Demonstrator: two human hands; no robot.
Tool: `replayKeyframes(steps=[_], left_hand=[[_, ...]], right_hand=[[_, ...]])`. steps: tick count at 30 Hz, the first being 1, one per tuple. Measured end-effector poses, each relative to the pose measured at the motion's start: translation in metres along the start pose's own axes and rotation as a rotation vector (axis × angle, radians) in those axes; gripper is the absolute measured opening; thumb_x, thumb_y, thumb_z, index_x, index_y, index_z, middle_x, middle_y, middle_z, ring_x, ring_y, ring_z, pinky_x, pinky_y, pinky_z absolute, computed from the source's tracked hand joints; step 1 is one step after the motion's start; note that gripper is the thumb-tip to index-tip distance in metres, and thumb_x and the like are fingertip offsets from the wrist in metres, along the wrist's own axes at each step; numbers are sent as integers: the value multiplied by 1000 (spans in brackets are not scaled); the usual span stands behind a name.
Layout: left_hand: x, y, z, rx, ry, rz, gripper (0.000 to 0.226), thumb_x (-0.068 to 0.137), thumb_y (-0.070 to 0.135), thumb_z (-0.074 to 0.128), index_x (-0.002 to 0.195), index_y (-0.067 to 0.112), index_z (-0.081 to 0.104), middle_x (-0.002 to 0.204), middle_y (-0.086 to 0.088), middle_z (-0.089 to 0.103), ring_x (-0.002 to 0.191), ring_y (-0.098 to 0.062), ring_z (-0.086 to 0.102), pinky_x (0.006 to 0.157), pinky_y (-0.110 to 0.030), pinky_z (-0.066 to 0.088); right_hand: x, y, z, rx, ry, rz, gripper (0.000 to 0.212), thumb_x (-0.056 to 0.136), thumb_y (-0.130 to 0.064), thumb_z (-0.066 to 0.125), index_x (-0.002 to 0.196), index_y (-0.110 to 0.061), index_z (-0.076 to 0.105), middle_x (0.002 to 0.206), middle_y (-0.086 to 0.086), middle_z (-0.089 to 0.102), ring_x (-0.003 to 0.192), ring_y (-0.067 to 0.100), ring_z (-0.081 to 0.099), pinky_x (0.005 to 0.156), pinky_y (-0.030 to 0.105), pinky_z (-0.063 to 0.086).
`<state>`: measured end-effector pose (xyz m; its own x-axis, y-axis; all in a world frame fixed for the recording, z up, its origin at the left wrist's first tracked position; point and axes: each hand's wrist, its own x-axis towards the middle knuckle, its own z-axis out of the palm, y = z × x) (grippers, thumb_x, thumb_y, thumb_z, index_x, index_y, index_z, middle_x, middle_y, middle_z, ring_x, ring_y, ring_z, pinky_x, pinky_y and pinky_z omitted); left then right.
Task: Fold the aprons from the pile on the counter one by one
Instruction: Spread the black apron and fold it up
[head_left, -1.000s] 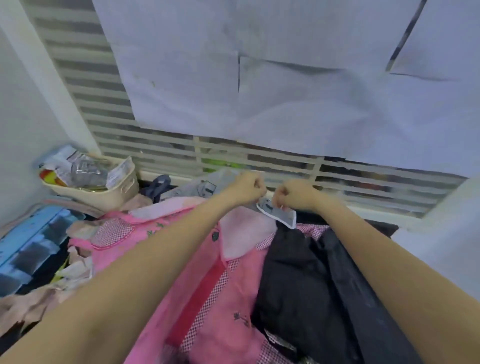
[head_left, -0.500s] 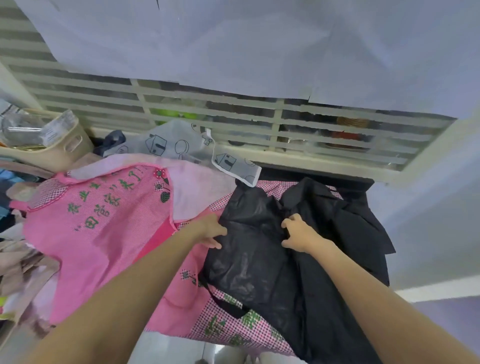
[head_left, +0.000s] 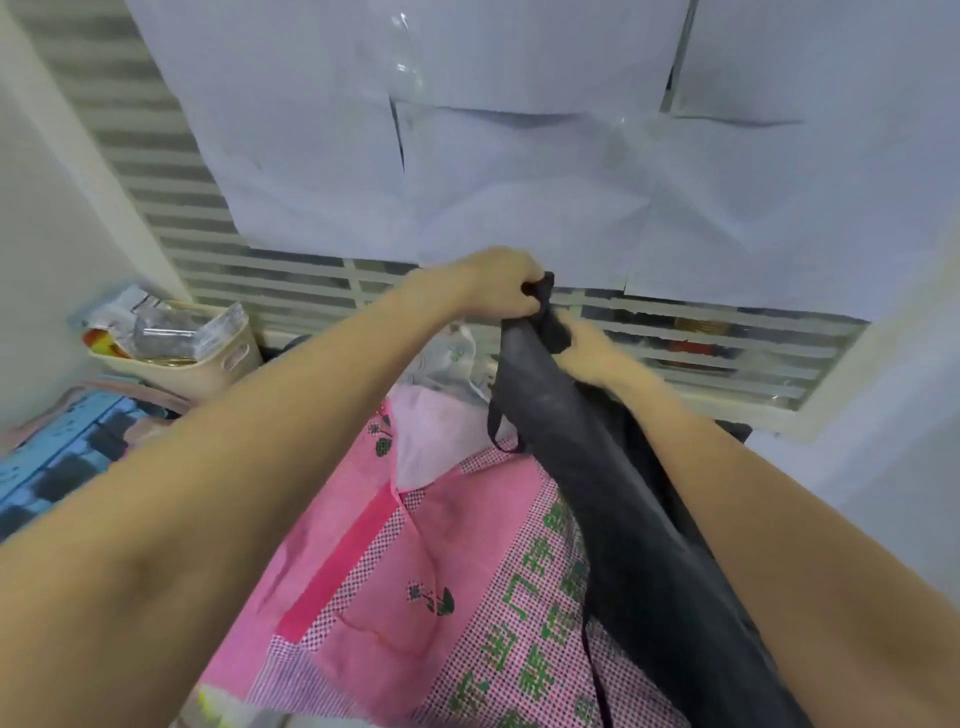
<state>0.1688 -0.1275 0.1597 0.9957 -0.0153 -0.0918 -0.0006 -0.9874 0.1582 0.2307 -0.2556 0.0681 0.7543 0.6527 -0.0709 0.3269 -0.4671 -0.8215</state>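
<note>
Holding the black apron (head_left: 613, 499) up by its top edge, I have both hands close together at the far end of it. My left hand (head_left: 493, 288) is clenched on a bunched corner; my right hand (head_left: 589, 348), just below and beside it, is half hidden by the cloth, fingers curled into the fabric as far as I can tell. The apron hangs from the hands as a long gathered drape, running back under my right forearm.

I judge it light and limp, with a faint sheen that suggests a slick coated cloth, so it may slide off itself when folded. The best hold is at the two top corners, spread apart to open it flat. A thin strap (head_left: 496, 421) dangles below my left hand and could snag.

I count one black apron in hand. Under my left arm lies at least one pink apron (head_left: 426, 587) with green lettering; paler cloth (head_left: 431, 436) beyond it may be another. Further left of my left hand sits one basket (head_left: 208, 364).
</note>
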Motion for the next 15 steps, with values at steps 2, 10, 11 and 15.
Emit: replayKeyframes(steps=[2, 10, 11, 15], left_hand=[[-11, 0, -49, 91, 115, 8, 24, 92, 14, 50, 108, 1, 62, 111, -18, 61, 100, -32, 54, 76, -30, 37], [-71, -22, -198, 216, 577, -208, 19, 93, 12, 44, 98, 4, 61, 99, -21, 61, 89, -37, 57, 73, -36, 41], [-77, -22, -209, 184, 624, -240, 17, 92, 7, 42, 93, 3, 59, 90, -21, 60, 81, -36, 59, 72, -36, 46], [-95, -18, -240, -136, 766, -301, 25, 90, -4, 29, 91, 8, 51, 53, -7, 58, 35, -3, 58, 37, -8, 39]], right_hand=[[3, -31, -13, 17, 191, -20, 29, 88, -12, 62, 114, -2, 59, 101, 14, 66, 84, 30, 64, 74, 36, 55], [-32, -172, -93, -173, 544, -251, 26, 80, -32, 72, 101, -17, 70, 104, 6, 66, 101, 22, 59, 74, 23, 39], [-41, -189, -97, -149, 489, -293, 13, 79, -32, 74, 88, -23, 72, 100, 6, 65, 101, 22, 57, 77, 23, 39], [-74, -241, -106, 62, 340, -464, 21, 81, -27, 73, 77, -7, 68, 119, 14, 58, 84, -8, 51, 82, 14, 33]])
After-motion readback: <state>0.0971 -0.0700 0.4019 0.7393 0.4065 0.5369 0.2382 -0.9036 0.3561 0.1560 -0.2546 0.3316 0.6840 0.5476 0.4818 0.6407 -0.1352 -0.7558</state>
